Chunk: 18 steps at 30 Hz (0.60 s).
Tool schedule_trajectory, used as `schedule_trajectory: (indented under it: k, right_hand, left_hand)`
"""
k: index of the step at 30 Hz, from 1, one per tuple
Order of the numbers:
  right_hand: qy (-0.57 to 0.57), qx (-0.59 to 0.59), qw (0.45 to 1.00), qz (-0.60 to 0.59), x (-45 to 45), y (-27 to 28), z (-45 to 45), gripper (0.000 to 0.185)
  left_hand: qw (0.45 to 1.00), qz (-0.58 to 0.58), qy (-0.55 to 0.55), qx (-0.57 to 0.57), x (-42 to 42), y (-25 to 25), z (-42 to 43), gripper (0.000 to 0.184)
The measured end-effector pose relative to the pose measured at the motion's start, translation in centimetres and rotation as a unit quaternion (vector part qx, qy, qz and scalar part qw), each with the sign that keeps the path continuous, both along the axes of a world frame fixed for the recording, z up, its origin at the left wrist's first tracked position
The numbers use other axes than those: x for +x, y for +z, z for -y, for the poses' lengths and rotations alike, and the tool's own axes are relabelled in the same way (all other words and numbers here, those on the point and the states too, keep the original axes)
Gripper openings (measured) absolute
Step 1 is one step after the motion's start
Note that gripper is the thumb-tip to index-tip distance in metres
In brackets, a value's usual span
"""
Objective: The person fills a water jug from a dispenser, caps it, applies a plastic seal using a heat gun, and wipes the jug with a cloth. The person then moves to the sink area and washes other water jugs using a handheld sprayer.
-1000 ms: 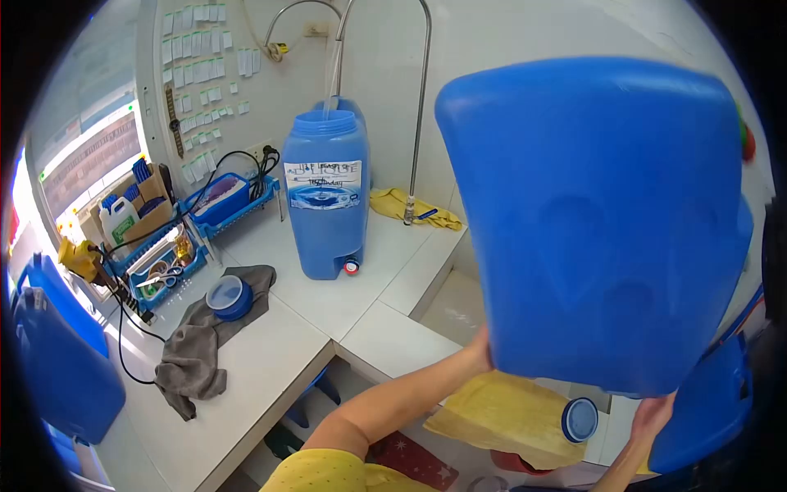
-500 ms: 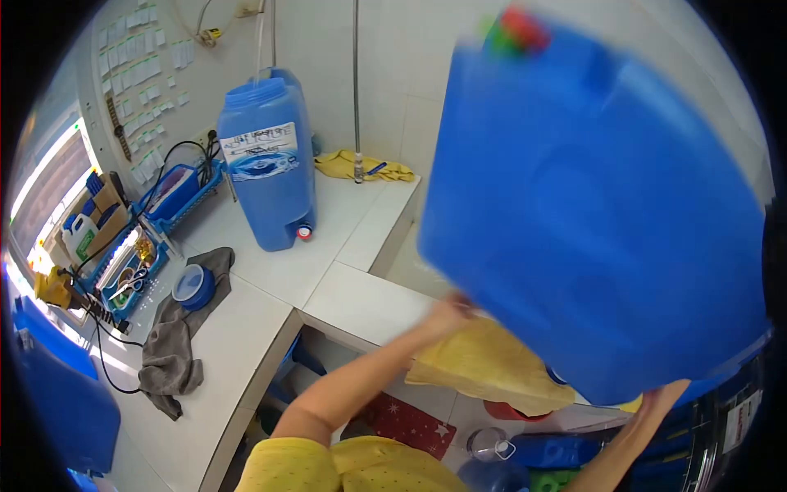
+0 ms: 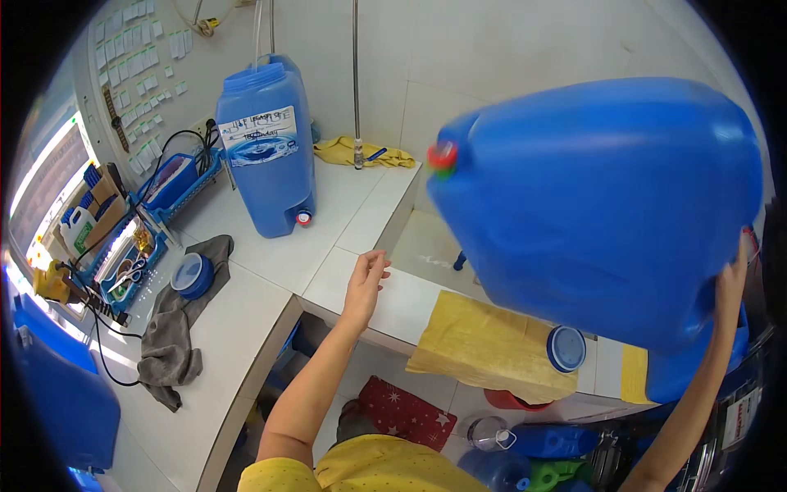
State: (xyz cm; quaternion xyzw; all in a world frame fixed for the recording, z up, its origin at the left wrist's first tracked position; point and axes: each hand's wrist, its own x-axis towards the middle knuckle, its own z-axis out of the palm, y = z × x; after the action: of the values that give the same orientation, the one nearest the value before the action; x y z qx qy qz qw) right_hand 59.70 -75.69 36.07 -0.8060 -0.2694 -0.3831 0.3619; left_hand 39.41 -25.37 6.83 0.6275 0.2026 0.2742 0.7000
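A large blue jug (image 3: 607,205) is tilted on its side at the right, its red and green tap (image 3: 443,157) facing left. My right hand (image 3: 734,266) grips its right end, with the fingers partly hidden behind it. My left hand (image 3: 366,287) is off the jug, over the white ledge, its fingers loosely curled and nothing in them. Under the jug, a blue lid (image 3: 566,348) lies on a yellow cloth (image 3: 475,336). Another blue container (image 3: 266,156) with a paper label stands upright on the counter, a thin stream or tube at its open mouth.
A grey cloth (image 3: 170,353) and a round blue lid (image 3: 192,275) lie on the left counter. Baskets with scissors (image 3: 129,275) stand by the window. A sunken basin (image 3: 422,250) lies behind the ledge. Bottles (image 3: 492,435) and a red mat (image 3: 406,414) are below.
The jug has turned onto its side, its tap swinging down to the left. My left hand has let go of it and moved left. My right hand has risen along its right side.
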Motion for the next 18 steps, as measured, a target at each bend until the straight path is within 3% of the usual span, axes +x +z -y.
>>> schedule_trajectory:
  k: [5,6,7,8,9,11,15,18]
  right_hand:
    - [-0.012,-0.282,0.957,0.065,-2.4,3.2,-15.0,0.049]
    - [-0.011,-0.283,0.957,0.067,-3.3,3.2,-17.9,0.049]
    - [0.023,-0.313,0.949,-0.008,-4.2,3.0,-20.7,0.039]
    - [0.057,-0.341,0.934,-0.085,-4.6,2.8,-22.7,0.03]
    - [0.055,-0.342,0.934,-0.087,-4.6,2.5,-24.2,0.03]
    - [0.162,-0.35,0.915,-0.121,-4.6,2.0,-26.6,0.019]
    - [0.155,-0.362,0.911,-0.123,-5.1,2.9,-28.9,0.019]
    - [0.132,-0.402,0.899,-0.112,-5.4,3.2,-29.0,0.022]
  left_hand:
    - [0.997,0.009,0.021,0.07,0.1,-1.7,-0.3,0.035]
    - [0.994,-0.001,0.004,0.112,0.1,-2.5,-0.4,0.034]
    - [0.994,0.0,0.004,0.11,0.0,-3.0,-0.1,0.034]
    - [0.98,-0.035,-0.043,0.189,-0.3,-3.6,0.3,0.035]
    - [0.957,-0.07,-0.091,0.267,-0.5,-4.2,0.6,0.036]
    - [0.948,-0.108,-0.116,0.276,-0.9,-5.3,1.2,0.038]
    - [0.927,-0.151,-0.199,0.28,-0.7,-5.1,0.1,0.045]
    - [0.923,-0.121,-0.203,0.302,-0.5,-6.1,-0.1,0.045]
